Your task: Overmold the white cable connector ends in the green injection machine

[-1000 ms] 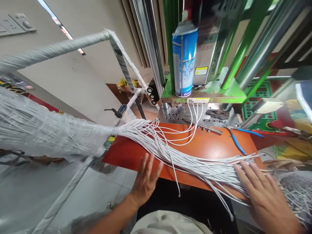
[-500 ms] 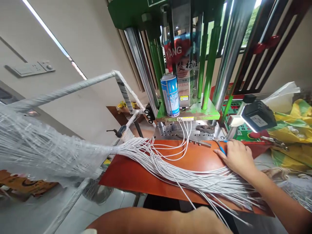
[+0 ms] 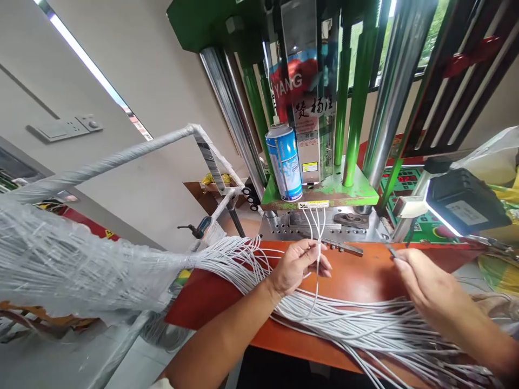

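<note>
In the head view, my left hand (image 3: 294, 267) pinches a thin white cable (image 3: 317, 289) over the board, in front of the press. The cable hangs down from the fingertips in a loop. Close behind it, several white cables (image 3: 320, 219) come out from under the green press plate (image 3: 340, 189). My right hand (image 3: 425, 278), on the right, is closed around a small hand tool that looks like pliers (image 3: 391, 250). Only its dark metal tip shows, pointing up and left; the handles are hidden in the hand. A thick bundle of white cables (image 3: 344, 319) lies below both hands.
A blue spray can (image 3: 284, 165) stands on the press plate. A slim metal bar (image 3: 344, 248) lies at the back of the orange-brown board (image 3: 365, 275). At the right are a lamp (image 3: 466, 202) and a control panel (image 3: 405, 186); at the left, a wrapped frame (image 3: 121, 156).
My left hand has come up from the bottom edge to the cables at the press and pinches one. My right hand has lifted the small blue-handled tool from the board's back edge.
</note>
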A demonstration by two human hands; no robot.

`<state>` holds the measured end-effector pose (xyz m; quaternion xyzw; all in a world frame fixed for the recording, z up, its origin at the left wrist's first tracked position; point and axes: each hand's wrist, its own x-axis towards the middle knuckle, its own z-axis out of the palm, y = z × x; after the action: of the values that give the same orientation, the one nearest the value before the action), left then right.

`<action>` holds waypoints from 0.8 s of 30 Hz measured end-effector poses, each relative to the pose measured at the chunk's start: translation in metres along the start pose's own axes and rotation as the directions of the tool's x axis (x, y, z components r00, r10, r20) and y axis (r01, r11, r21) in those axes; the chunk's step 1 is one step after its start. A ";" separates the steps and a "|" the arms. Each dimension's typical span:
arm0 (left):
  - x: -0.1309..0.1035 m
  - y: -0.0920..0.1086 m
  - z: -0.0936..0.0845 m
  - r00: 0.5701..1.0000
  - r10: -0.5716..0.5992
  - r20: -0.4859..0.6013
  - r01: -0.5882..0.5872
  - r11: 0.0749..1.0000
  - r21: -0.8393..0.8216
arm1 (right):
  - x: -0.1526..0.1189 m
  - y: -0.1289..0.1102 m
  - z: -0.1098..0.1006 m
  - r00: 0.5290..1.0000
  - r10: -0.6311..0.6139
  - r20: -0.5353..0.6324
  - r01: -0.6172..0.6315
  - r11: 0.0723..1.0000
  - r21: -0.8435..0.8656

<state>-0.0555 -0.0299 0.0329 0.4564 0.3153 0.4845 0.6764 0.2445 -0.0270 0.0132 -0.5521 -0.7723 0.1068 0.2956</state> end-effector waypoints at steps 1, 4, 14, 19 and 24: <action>0.003 0.001 -0.002 0.999 0.045 -0.012 -0.045 0.998 0.045 | 0.001 -0.016 0.000 0.999 -0.041 -0.012 0.042 0.996 0.074; 0.010 0.003 -0.009 0.973 0.220 -0.074 -0.200 0.956 0.213 | 0.008 -0.063 0.013 0.983 -0.171 -0.066 0.181 0.965 0.192; -0.001 -0.003 -0.018 0.948 0.269 -0.173 -0.210 0.931 0.298 | 0.021 -0.094 0.069 0.943 -0.329 -0.056 0.333 0.939 0.085; -0.003 0.000 -0.009 0.940 0.286 -0.187 -0.207 0.912 0.353 | 0.022 -0.089 0.068 0.942 -0.332 -0.049 0.334 0.942 0.045; -0.003 -0.003 -0.010 0.938 0.295 -0.185 -0.208 0.901 0.380 | 0.026 -0.084 0.068 0.939 -0.343 -0.015 0.342 0.931 0.130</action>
<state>-0.0640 -0.0301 0.0261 0.5466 0.4142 0.5544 0.4714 0.1331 -0.0232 0.0087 -0.3878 -0.8493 0.1062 0.3421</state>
